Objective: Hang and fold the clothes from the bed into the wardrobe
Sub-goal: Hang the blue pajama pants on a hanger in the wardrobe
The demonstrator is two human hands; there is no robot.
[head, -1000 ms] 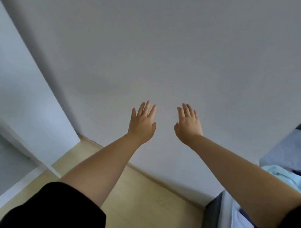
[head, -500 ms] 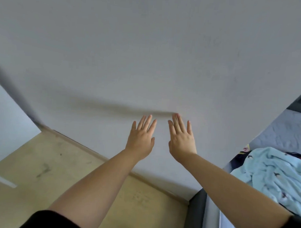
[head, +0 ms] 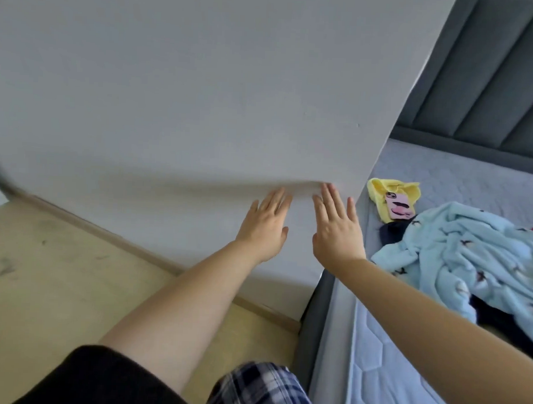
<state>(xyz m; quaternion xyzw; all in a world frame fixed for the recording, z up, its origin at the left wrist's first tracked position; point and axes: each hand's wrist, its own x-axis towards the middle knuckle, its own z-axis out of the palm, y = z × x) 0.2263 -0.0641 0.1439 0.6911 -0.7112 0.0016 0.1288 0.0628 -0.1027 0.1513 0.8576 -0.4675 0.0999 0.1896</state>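
Pale grey wall (head: 178, 87) fills most of your view, with wooden floor (head: 45, 278) below it and the bed (head: 380, 357) running along your right. Both your arms reach out ahead: your left hand (head: 266, 229) and right hand (head: 336, 231) are spread flat, fingers straight, holding nothing, side by side and just short of the wall, or perhaps touching it. The clothes are untouched on the mattress: a light blue patterned garment (head: 468, 257) heaped over something dark, and a yellow piece (head: 392, 197) beyond it near the padded headboard (head: 487, 82). No wardrobe shows. You look to be at the very start, before any pickup. Next, turn right, reach down over the bed and take hold of one garment.
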